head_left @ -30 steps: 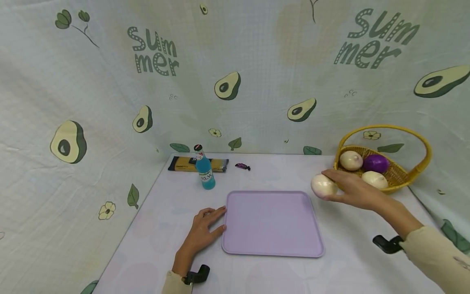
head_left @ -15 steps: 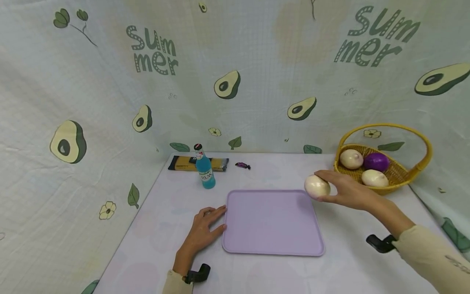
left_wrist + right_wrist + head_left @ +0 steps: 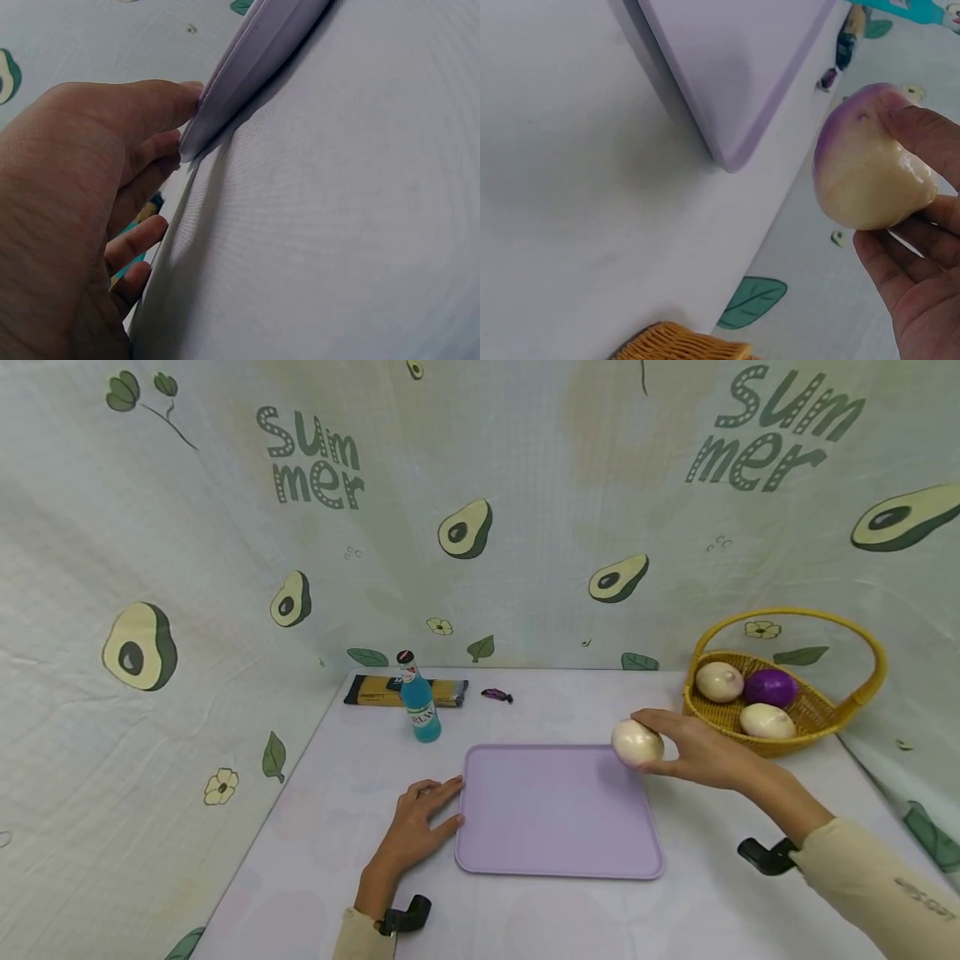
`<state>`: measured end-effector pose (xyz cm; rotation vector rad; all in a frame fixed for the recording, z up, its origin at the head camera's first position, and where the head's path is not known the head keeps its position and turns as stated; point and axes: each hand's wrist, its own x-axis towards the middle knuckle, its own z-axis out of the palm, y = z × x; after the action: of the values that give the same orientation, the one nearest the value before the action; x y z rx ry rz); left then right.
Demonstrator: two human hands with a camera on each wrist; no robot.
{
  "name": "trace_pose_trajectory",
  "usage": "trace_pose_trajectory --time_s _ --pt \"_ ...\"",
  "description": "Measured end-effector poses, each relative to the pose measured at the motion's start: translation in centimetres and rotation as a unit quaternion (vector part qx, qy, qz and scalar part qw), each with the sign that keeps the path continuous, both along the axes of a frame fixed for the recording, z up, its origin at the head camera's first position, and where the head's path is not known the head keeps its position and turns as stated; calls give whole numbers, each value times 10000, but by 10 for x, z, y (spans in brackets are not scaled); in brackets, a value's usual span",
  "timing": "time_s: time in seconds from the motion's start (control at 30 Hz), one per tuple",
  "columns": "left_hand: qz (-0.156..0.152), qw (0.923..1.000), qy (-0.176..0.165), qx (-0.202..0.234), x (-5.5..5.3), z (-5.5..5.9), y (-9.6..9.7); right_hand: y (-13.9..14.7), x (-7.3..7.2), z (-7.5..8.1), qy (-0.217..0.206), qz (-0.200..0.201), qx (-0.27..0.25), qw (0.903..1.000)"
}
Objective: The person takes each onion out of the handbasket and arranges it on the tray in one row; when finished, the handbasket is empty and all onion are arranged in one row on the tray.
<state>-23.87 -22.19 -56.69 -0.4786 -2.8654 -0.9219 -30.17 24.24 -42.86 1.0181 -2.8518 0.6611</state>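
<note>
My right hand (image 3: 701,750) grips a cream turnip (image 3: 637,743) with a purple tinge on one side, thumb and fingers spread round it. In the head view the turnip overlaps the far right corner of a flat lilac tray (image 3: 555,814); the right wrist view shows the turnip (image 3: 870,161) held up in the air beside that tray corner. My left hand (image 3: 418,827) lies at the tray's left edge, fingers extended. In the left wrist view its thumb (image 3: 169,105) touches the tray's rim (image 3: 240,71).
At the back right stands a yellow wicker basket (image 3: 731,727) with a tall handle, holding two cream vegetables and a purple one (image 3: 771,687). Back left are a blue bottle (image 3: 421,706), a pack of spaghetti (image 3: 375,691) behind it, and a wrapped candy (image 3: 497,695). A printed cloth hangs behind.
My right hand has carried the turnip leftward, away from the basket and to over the tray's far right corner. My left hand has stayed at the tray's edge.
</note>
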Motion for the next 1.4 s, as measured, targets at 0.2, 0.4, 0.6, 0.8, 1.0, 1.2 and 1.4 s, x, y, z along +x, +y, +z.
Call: trace_pose_trajectory --time_s 0.2,0.4,0.6,0.8,1.0,1.2,1.4 --pt "21 10000 -10 5 -1 -1 1 -5 0 -3 97 111 -14 9999" --pt "-8 10000 24 -21 -1 -2 1 -8 -2 -7 131 202 -49 9997" --pt "-19 10000 22 -13 0 -2 0 -13 -2 -8 68 252 -107 9996" --pt "-19 10000 10 22 0 -2 0 -17 -3 -10 42 262 -109 9996" --pt "-14 10000 5 66 1 -2 -1 -22 -2 -12 3 249 -57 9997" --pt "-14 10000 47 35 0 -2 -1 -28 -3 -12 -181 201 -3 9996" --pt "-24 10000 -73 8 -1 0 -1 -34 -4 -14 -251 287 -89 9992"
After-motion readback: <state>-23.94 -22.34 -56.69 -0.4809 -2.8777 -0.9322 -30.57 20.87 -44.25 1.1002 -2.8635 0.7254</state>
